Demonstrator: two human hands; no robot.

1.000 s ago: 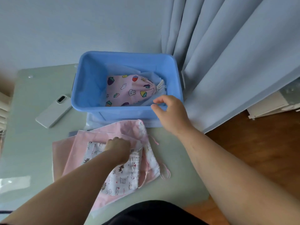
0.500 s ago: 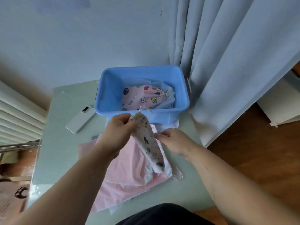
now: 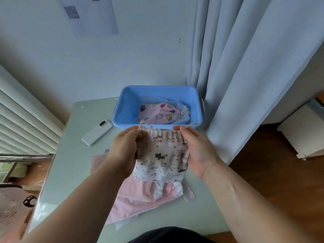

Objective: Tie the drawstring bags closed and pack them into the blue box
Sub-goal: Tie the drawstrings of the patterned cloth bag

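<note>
A white drawstring bag with cat prints (image 3: 162, 157) hangs in the air between my hands, above the table. My left hand (image 3: 125, 149) pinches its top left corner by the cord loop. My right hand (image 3: 196, 148) pinches the top right corner, where another cord end sticks up. The bag's mouth is spread wide and only lightly gathered. Behind it stands the blue box (image 3: 126, 106), holding a pink bag with fruit prints (image 3: 158, 114) whose cord is drawn tight. Under my hands lies a pile of pink bags (image 3: 140, 197) on the table.
A white phone (image 3: 97, 132) lies on the pale green table (image 3: 73, 165) left of the box. A curtain (image 3: 236, 85) hangs close to the box's right side. The wall stands right behind the box. White blinds are at the far left.
My left hand lifted the cat-print bag off the pink pile. My right hand came back from the box rim and took the other corner; the bag is now spread flat between both hands.
</note>
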